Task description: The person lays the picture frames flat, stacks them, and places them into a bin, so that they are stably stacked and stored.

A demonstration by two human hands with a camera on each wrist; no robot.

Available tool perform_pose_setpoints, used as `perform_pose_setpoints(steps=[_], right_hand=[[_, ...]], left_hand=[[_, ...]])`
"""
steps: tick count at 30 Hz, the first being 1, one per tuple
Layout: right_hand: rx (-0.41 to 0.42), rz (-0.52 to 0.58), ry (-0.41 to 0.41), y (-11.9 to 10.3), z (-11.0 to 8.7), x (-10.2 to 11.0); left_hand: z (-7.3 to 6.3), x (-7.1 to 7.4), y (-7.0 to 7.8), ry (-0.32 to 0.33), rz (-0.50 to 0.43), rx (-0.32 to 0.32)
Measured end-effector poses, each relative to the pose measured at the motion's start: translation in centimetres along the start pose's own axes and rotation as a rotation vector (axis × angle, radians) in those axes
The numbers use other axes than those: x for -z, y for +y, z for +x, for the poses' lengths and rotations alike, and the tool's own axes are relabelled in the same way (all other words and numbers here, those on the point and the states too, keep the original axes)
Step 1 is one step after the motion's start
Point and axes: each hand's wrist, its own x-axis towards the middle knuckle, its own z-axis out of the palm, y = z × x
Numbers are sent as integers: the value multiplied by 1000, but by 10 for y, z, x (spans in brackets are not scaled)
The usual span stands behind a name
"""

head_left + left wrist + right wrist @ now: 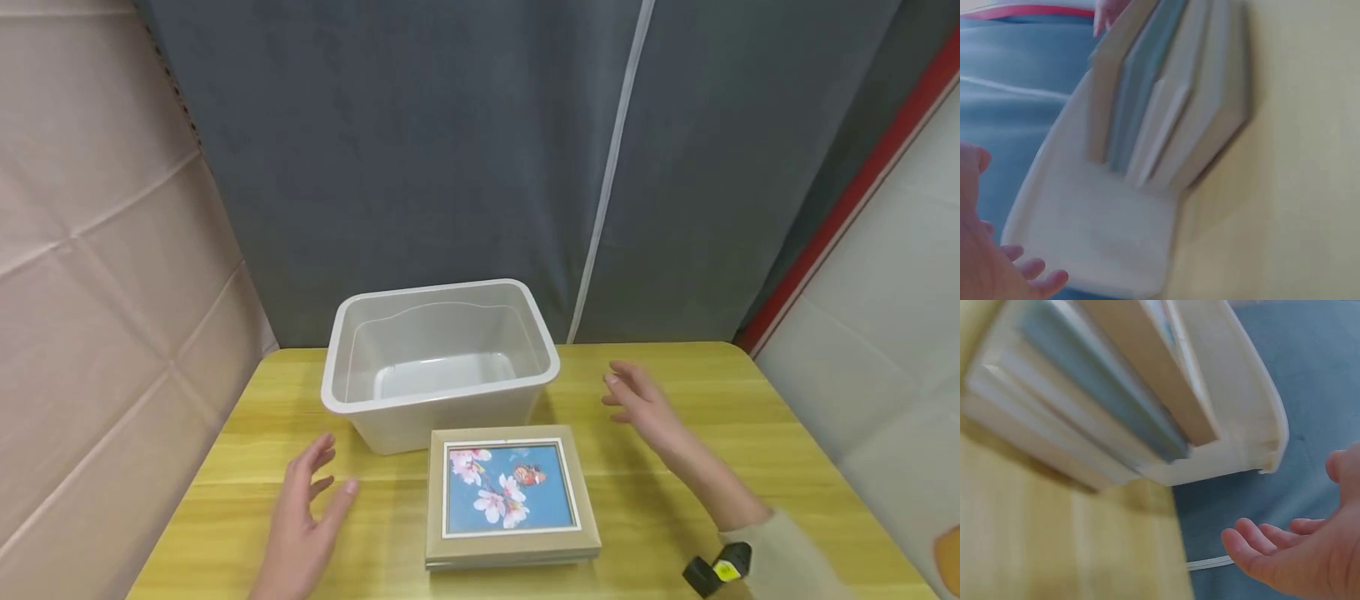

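A picture frame [512, 487] with pink blossoms and a butterfly on blue lies face up on the table, just in front of a pale grey plastic bin [442, 423]. Both wrist views are blurred but show that it tops a stack of several frames, a blue-green one [1141, 100] among the beige and white ones. My left hand [302, 521] hovers left of the stack, fingers spread and loosely bent, touching nothing. To the right of the bin, my right hand [643, 407] is held over the table with relaxed fingers and an empty palm [1310, 562].
The yellow wood-grain table [240, 467] ends at a dark grey curtain [420, 167] behind the bin. A pale cloth wall [105, 292] stands on the left, a white one [900, 333] on the right. My right wrist carries a black strap [705, 575].
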Motion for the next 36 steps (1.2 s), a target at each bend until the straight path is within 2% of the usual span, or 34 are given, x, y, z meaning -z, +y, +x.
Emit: perform_pose_setpoints(steps=[3, 6, 8, 10, 12, 16, 19, 21, 26, 29, 31, 36], right_hand=[[-22, 44, 12, 12, -15, -8], [1, 112, 70, 24, -30, -25], [26, 154, 108, 30, -39, -37], [34, 185, 114, 36, -47, -49], [0, 221, 91, 40, -54, -59], [-123, 300, 24, 49, -64, -75], [-176, 383, -33, 58, -67, -82], [-195, 480, -52, 62, -68, -85], [-242, 689, -97, 66, -69, -85], [-232, 686, -167, 65, -72, -87], [-214, 647, -183, 64, -75, -90], [-180, 606, -138, 62, -78, -96]], left_hand=[[-19, -16, -2, -27, -44, -36], [-38, -35, -3, -35, -114, -73], [-48, -46, -1, -50, -163, -38], [-53, -55, 2, -87, -200, 38], [-52, -61, 4, -139, -250, 134], [-43, -67, 6, -259, -362, 303], [-36, -70, 3, -318, -374, 388], [-32, -73, 1, -343, -377, 417], [-27, -81, -4, -393, -399, 424], [-27, -85, -4, -401, -390, 405], [-27, -86, -4, -398, -380, 398], [-28, -88, -2, -416, -362, 398]])
